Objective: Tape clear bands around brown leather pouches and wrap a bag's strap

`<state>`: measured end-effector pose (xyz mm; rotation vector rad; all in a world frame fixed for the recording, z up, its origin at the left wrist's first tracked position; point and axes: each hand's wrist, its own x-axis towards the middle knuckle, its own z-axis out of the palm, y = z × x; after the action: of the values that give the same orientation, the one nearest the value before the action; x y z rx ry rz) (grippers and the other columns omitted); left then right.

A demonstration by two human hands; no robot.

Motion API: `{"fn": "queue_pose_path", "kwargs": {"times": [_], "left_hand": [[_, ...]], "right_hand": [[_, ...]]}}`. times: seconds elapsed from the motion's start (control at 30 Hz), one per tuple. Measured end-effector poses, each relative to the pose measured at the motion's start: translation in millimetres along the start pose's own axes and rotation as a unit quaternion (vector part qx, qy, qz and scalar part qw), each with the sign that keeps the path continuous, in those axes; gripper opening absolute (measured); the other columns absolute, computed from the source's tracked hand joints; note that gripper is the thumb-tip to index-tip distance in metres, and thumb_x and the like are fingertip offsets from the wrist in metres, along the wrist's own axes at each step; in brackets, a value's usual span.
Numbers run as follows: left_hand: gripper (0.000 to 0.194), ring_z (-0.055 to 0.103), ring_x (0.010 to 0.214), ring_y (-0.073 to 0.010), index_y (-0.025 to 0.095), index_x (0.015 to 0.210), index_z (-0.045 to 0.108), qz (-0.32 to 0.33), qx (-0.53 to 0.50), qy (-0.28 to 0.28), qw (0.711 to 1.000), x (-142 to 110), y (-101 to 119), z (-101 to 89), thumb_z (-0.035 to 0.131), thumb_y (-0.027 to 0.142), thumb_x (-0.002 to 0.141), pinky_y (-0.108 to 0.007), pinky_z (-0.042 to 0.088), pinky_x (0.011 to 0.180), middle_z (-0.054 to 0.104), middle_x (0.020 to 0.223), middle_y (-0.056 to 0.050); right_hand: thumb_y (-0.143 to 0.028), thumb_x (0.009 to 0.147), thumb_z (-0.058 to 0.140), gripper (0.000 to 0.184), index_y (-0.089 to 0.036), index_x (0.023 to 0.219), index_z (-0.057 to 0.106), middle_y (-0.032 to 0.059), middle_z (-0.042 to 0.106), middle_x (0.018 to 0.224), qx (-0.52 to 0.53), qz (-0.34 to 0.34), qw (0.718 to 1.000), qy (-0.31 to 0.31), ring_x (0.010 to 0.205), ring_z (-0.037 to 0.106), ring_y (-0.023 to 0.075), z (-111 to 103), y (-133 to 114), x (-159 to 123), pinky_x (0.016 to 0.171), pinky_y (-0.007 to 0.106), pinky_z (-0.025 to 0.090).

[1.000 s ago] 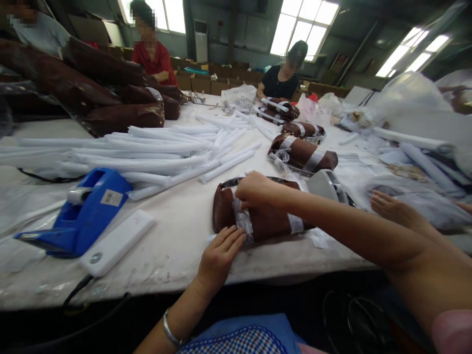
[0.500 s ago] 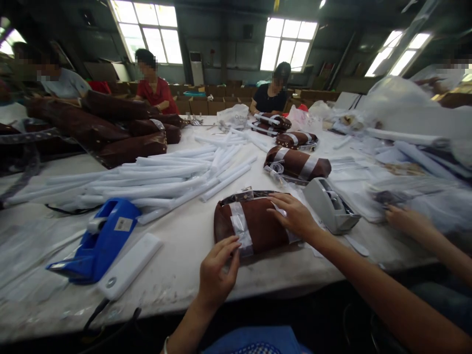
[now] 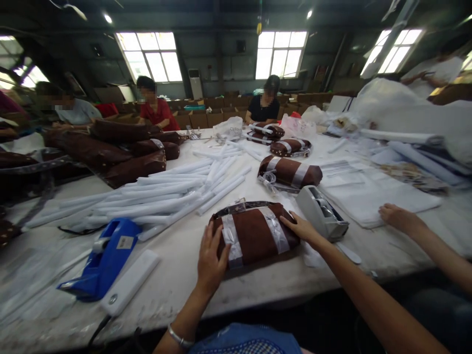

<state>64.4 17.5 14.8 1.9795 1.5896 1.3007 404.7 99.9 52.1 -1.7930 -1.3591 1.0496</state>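
A brown leather-look handbag (image 3: 254, 235) lies on its side at the table's front, with two shiny pale strips around it and a dark strap along its far edge. My left hand (image 3: 212, 258) grips its left end, the thumb over the front near the left strip and the fingers further back. At the opposite end, my right hand (image 3: 300, 227) holds the upper right corner with bent fingers; part of that corner is hidden. Close behind my right hand stands a grey tape dispenser (image 3: 320, 214).
A blue tape dispenser (image 3: 101, 258) and a white oblong device (image 3: 131, 282) lie left. Behind are white rolls (image 3: 173, 189), a wrapped bag (image 3: 289, 172) and piled brown bags (image 3: 136, 167). A neighbour's hand (image 3: 400, 219) rests by white sheets (image 3: 379, 196). Several people work beyond.
My left hand has gone from the bag's front edge to its left end. My right hand has slid to the right end, uncovering the right strip. The neighbour's hand has shifted beside the white sheets.
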Motion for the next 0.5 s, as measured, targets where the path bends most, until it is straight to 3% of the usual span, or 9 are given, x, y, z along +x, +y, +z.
{"fn": "queue_pose_path", "kwargs": {"times": [0.07,0.1,0.17,0.23,0.3,0.4,0.5], "left_hand": [[0.067,0.030,0.148,-0.0309,0.023,0.148,0.041,-0.172,-0.127,0.056,0.975,1.0,-11.4,-6.4,0.065,0.044,0.089,-0.055,0.033,0.115,0.033,0.159,-0.017],[0.073,0.041,0.142,-0.0310,0.021,0.149,0.039,-0.240,-0.180,0.055,0.952,1.4,-16.3,-8.9,0.066,0.048,0.088,-0.052,0.040,0.111,0.040,0.155,-0.019],[0.078,0.062,0.123,-0.0292,0.018,0.150,0.035,-0.314,-0.238,0.022,0.919,2.3,-21.6,-14.5,0.064,0.054,0.087,-0.044,0.054,0.098,0.056,0.141,-0.021],[0.075,0.068,0.114,-0.0268,0.018,0.150,0.036,-0.323,-0.262,0.005,0.910,4.8,-19.7,-23.4,0.059,0.056,0.090,-0.038,0.058,0.091,0.061,0.136,-0.019],[0.069,0.062,0.123,-0.0257,0.022,0.148,0.039,-0.309,-0.322,0.010,0.895,9.6,-12.7,-37.0,0.059,0.054,0.091,-0.035,0.055,0.097,0.056,0.144,-0.014],[0.070,0.050,0.136,-0.0277,0.026,0.146,0.043,-0.265,-0.417,0.009,0.869,20.0,-2.8,-63.1,0.063,0.056,0.086,-0.037,0.049,0.107,0.048,0.152,-0.009],[0.080,0.044,0.140,-0.0313,0.024,0.144,0.047,-0.233,-0.432,-0.021,0.871,29.6,1.9,-86.2,0.071,0.062,0.077,-0.037,0.046,0.110,0.047,0.153,-0.010]], "right_hand": [[-0.062,0.075,0.073,0.069,-0.016,0.126,0.065,0.0152,0.070,0.122,0.036,0.006,0.998,-0.054,0.119,0.063,0.0358,-3.1,-6.2,-1.9,0.104,0.050,0.049],[-0.061,0.076,0.074,0.066,-0.017,0.125,0.066,0.0134,0.071,0.120,0.067,-0.002,0.995,-0.073,0.115,0.065,0.0333,-3.4,-10.2,-5.7,0.100,0.046,0.052],[-0.057,0.075,0.077,0.066,-0.020,0.127,0.063,0.0113,0.069,0.126,0.148,-0.028,0.986,-0.077,0.118,0.064,0.0305,-2.7,-19.1,-18.7,0.100,0.041,0.053],[-0.052,0.072,0.081,0.073,-0.024,0.135,0.056,0.0096,0.062,0.137,0.237,-0.060,0.968,-0.062,0.127,0.058,0.0296,-2.8,-27.2,-36.8,0.106,0.041,0.049],[-0.053,0.071,0.082,0.080,-0.029,0.141,0.049,0.0084,0.056,0.144,0.300,-0.072,0.948,-0.073,0.131,0.054,0.0294,-5.3,-31.0,-55.9,0.109,0.043,0.045],[-0.061,0.065,0.082,0.086,-0.029,0.139,0.052,0.0128,0.059,0.140,0.330,-0.039,0.929,-0.164,0.128,0.056,0.0341,-10.7,-25.3,-77.0,0.107,0.047,0.046],[-0.058,0.057,0.088,0.085,-0.023,0.129,0.060,0.0168,0.065,0.130,0.325,-0.024,0.919,-0.221,0.123,0.059,0.0388,-12.8,-14.3,-85.3,0.105,0.052,0.046]]}}
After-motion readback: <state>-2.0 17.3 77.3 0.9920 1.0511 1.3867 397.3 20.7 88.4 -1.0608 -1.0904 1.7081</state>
